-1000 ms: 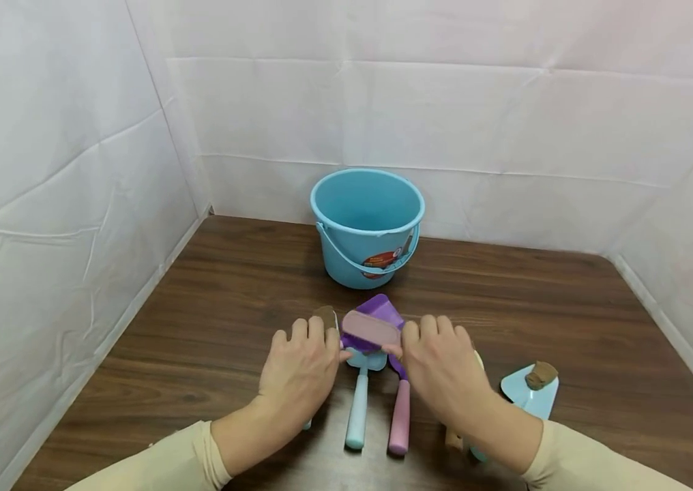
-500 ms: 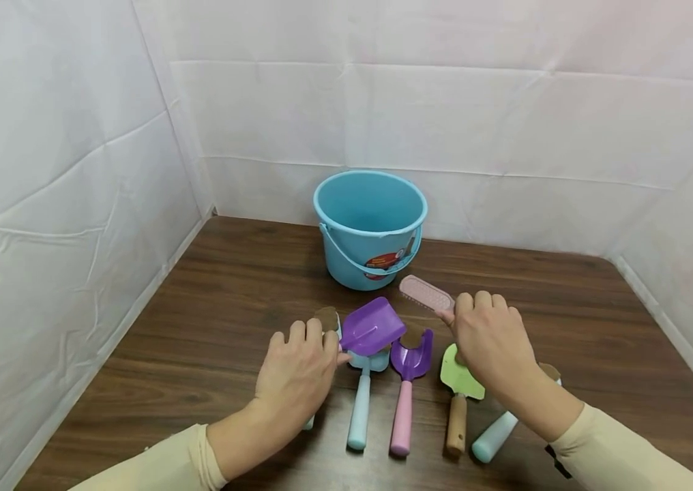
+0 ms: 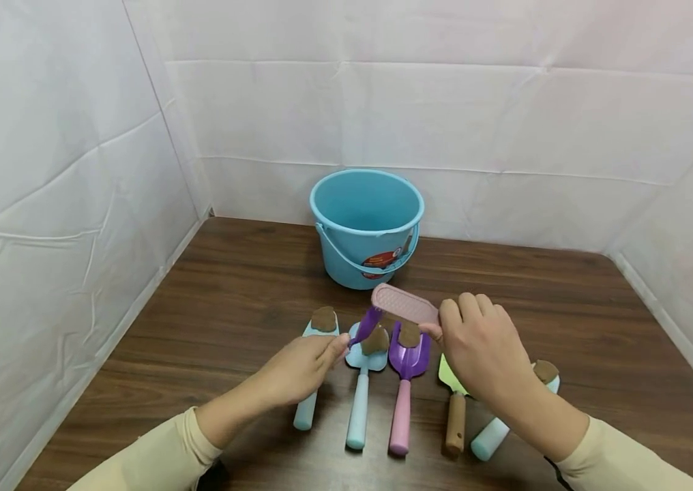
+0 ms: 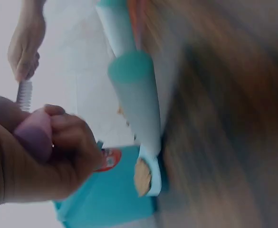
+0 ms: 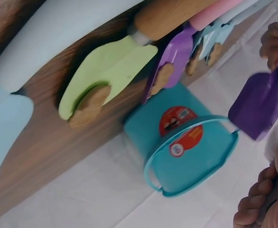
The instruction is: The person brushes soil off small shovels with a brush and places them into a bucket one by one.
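Note:
My left hand (image 3: 297, 368) grips the pink handle (image 4: 34, 135) of a small purple shovel, its blade (image 3: 366, 326) held above the table and turned edge-on in the head view. The right wrist view shows that blade (image 5: 258, 102) broadside and bare. In my right hand (image 3: 481, 348) is a pink scrub brush (image 3: 404, 303), its bristled side facing the camera and its tip close to the shovel blade. Whether brush and blade touch, I cannot tell. Beneath them lie a light blue shovel (image 3: 357, 409) and a purple shovel with a pink handle (image 3: 409, 358), each bearing a brown clump.
A light blue bucket (image 3: 355, 262) with its handle down stands behind the tools. Another light blue shovel (image 3: 305, 411) lies at the left. Toward the right are a green trowel (image 3: 455, 416) with a wooden handle and a pale blue shovel (image 3: 490, 438). White cloth (image 3: 445, 123) surrounds the table.
The brush moved off the shovel blade to the right, then back leftward, its bristles now facing the camera. My left hand has rolled, turning the purple blade from flat to edge-on.

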{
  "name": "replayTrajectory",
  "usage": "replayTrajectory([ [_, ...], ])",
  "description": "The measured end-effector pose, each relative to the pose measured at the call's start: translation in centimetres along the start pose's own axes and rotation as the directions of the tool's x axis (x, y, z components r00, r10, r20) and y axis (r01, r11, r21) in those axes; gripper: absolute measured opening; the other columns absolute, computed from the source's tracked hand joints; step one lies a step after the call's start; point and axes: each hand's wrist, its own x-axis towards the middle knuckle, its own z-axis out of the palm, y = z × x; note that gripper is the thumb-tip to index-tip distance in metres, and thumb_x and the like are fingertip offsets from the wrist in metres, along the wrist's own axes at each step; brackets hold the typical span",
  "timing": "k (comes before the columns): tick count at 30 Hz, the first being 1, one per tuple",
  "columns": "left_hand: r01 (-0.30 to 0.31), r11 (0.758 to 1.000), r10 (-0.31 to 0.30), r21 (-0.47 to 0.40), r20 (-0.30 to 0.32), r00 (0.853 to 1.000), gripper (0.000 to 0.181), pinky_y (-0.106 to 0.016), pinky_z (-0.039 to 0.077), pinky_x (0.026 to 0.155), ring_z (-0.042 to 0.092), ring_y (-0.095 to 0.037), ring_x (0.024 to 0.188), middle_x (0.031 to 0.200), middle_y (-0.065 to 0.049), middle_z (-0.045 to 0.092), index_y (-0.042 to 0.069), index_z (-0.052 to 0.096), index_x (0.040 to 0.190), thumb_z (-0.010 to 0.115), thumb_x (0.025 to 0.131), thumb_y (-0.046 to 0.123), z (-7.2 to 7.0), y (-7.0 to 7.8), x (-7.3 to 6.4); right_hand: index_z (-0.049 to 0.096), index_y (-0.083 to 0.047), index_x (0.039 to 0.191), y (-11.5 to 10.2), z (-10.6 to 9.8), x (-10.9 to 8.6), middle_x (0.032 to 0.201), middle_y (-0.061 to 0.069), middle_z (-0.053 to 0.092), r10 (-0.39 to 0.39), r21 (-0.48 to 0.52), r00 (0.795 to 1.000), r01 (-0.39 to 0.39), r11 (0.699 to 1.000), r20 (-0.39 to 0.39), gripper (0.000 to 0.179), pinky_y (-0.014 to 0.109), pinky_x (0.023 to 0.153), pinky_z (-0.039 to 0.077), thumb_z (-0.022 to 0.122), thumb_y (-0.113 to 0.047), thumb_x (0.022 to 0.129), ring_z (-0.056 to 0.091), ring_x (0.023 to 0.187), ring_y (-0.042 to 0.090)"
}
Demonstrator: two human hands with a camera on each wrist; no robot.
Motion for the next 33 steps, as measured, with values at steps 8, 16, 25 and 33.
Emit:
replayTrajectory([
  [8,0.362,0.573,-0.114,-0.736,0.365,0.924,0.058,-0.019,0.032,0.048,0.037,-0.007,0.058,0.074,0.002,0.04,0.013,0.046,0.08,0.027,0.106,0.061,0.8,0.0,0.2,0.038,-0.006,0.069,-2.1,-0.8,0.0,0.065,0.005,0.031,-0.079,0.013,0.996,0.079,0.997,-0.033,0.06,0.029,0.051,0.019,0.026,-0.048,0.111,0.028,0.055,0.019],
  [16,0.456,0.431,-0.048,-0.779,0.485,0.873,0.056,-0.017,0.03,0.049,0.034,-0.005,0.057,0.072,0.004,0.036,0.015,0.043,0.079,0.026,0.106,0.061,1.4,0.4,-0.3,0.04,-0.005,0.071,-2.6,-0.6,-0.8,0.066,0.007,0.037,-0.079,0.021,0.996,0.079,0.997,0.027,0.059,0.032,0.054,0.026,0.026,-0.048,0.111,0.035,0.057,0.023],
  [25,0.475,0.385,0.006,-0.791,0.517,0.856,0.055,-0.018,0.03,0.051,0.035,-0.004,0.058,0.072,0.005,0.037,0.016,0.043,0.08,0.022,0.107,0.059,1.6,0.7,-0.8,0.038,-0.006,0.07,-3.5,-1.1,-1.0,0.066,0.004,0.028,-0.089,0.047,0.996,0.09,0.995,-0.02,0.059,0.03,0.053,0.021,0.025,-0.048,0.111,0.024,0.057,0.018],
  [33,0.489,0.359,0.084,-0.795,0.549,0.832,0.056,-0.017,0.03,0.051,0.034,-0.004,0.057,0.072,0.006,0.037,0.017,0.042,0.078,0.026,0.106,0.062,1.7,0.4,-0.9,0.039,-0.007,0.071,-0.2,0.7,-1.3,0.064,0.004,0.031,0.001,-0.021,1.0,-0.001,1.0,0.008,0.059,0.03,0.047,0.021,0.024,-0.048,0.11,0.028,0.054,0.02],
])
